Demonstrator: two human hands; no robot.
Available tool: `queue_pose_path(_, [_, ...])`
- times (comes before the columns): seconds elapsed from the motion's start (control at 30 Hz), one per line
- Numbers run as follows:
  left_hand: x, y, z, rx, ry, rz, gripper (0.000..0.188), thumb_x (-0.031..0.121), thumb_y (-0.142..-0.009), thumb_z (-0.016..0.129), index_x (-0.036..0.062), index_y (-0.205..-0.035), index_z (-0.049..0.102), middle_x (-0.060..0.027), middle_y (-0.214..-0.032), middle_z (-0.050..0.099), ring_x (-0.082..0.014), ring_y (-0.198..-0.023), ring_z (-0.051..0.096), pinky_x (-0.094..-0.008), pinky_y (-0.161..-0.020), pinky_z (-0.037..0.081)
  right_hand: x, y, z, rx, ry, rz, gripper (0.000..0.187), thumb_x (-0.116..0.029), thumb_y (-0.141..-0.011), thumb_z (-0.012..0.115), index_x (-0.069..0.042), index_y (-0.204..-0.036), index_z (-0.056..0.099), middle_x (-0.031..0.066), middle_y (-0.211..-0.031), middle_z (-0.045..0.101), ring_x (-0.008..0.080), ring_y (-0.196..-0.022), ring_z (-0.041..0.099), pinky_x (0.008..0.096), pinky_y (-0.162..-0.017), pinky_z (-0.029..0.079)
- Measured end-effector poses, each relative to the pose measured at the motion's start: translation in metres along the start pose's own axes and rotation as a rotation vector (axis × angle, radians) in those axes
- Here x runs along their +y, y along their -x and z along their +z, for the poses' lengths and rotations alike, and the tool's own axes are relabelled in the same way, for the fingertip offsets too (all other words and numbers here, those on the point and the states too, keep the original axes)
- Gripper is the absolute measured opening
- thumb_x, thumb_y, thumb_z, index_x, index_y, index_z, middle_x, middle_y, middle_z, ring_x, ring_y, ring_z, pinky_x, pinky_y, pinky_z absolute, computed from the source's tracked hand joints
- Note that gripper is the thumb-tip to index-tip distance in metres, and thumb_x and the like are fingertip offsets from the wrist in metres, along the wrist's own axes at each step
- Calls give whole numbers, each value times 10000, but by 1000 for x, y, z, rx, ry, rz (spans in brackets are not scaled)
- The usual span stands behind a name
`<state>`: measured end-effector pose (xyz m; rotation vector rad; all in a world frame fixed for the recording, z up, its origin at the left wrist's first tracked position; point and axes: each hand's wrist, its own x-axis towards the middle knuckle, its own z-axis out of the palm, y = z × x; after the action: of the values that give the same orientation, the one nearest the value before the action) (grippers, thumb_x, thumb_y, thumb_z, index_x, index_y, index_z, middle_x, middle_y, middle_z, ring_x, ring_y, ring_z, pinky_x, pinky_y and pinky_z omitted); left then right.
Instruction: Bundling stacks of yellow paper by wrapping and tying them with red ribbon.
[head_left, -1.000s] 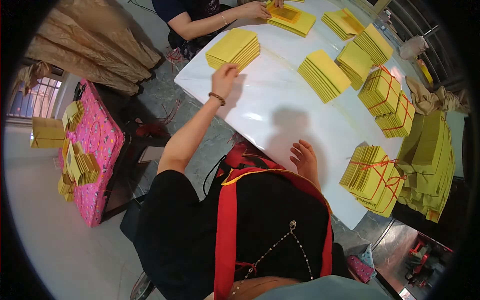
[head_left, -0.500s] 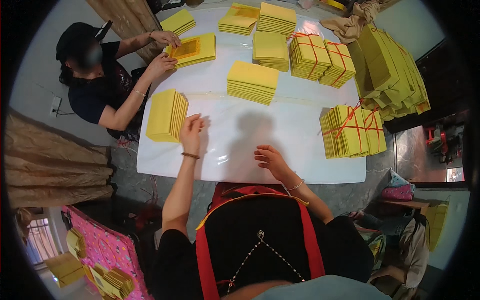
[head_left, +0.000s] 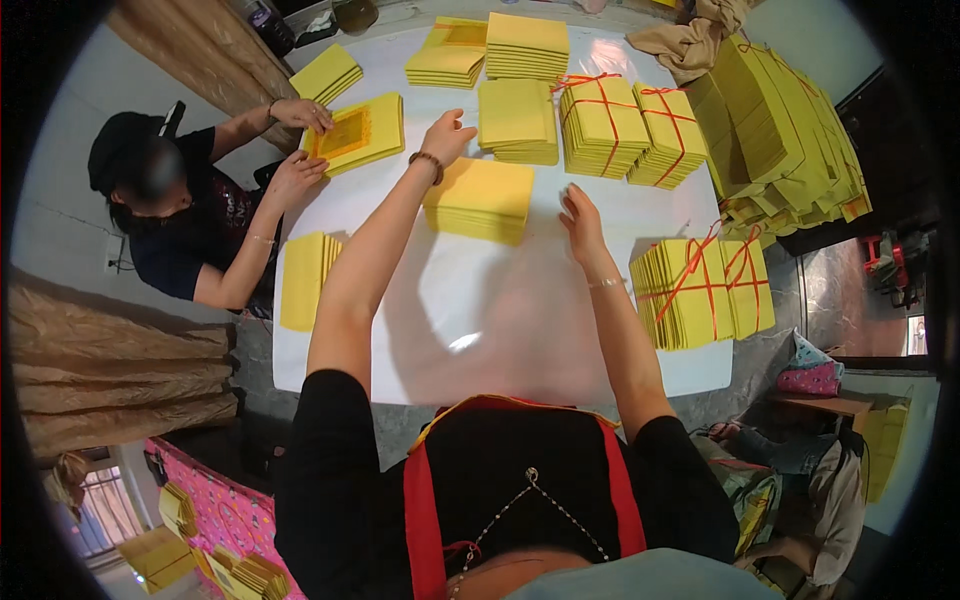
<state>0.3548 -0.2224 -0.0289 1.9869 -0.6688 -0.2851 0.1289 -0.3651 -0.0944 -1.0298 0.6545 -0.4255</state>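
My left hand [head_left: 447,136] is stretched far over the table, its fingers loosely parted at the left side of a yellow paper stack [head_left: 517,120]. It holds nothing that I can see. Just below it lies another yellow paper stack [head_left: 478,198], partly behind my left wrist. My right hand [head_left: 581,226] hovers to the right of that nearer stack, open and empty, with its fingers pointing away from me. A third stack [head_left: 308,280] stands left of my left forearm, which partly hides it.
Bundles tied with red string stand at the right, one pair farther back [head_left: 605,125] and one nearer [head_left: 690,290]. Across the left side, a co-worker's hands [head_left: 300,150] rest on a yellow stack with an orange panel [head_left: 350,135]. A tall yellow pile [head_left: 780,130] stands beyond the right edge.
Both my hands have moved forward from the near part of the table, the left one also to the right, up to the middle stacks. The whole view has shifted slightly.
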Motion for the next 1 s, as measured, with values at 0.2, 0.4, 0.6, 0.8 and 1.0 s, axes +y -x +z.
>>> queue_pose_path(0.2, [10,-69,55,-376,41,-485,484,396,-783,569,-13,-1023,471,-90,-858,556,-146,-758,529,-315,-611,454,11,-90,31,141,92,-79,795,-544,-789,448,19,-1308,235,156,-1341,248,258,-1241,217,379,-1026,140])
queue_pose_path(0.4, [-43,-80,62,-449,434,-527,395,385,-800,565,60,-1020,525,-42,-896,580,-141,-710,539,-299,-585,453,-3,-107,84,521,383,-38,980,-657,-660,527,57,-1282,277,224,-1337,259,318,-1266,191,403,-1008,218])
queue_pose_path(0.6, [-10,-74,59,-431,433,-589,367,349,-790,578,89,-1046,541,8,-931,607,-98,-830,544,-292,-599,421,9,-144,59,277,248,83,609,-373,-622,717,-31,-1087,522,92,-1048,537,210,-917,507,367,-749,436])
queue_pose_path(0.8, [-19,-86,68,-449,688,-640,380,344,-769,603,93,-1048,544,-41,-968,607,-158,-835,588,-300,-672,478,11,-158,56,334,115,171,482,-368,-608,715,-112,-975,537,45,-902,557,160,-799,509,323,-564,407])
queue_pose_path(1.0, [2,-69,35,-435,1035,-616,434,325,-772,607,58,-1097,500,-91,-1039,574,-214,-883,589,-351,-751,497,-54,-109,98,229,214,154,547,-455,-606,689,-136,-1004,493,9,-820,533,155,-699,492,308,-531,369])
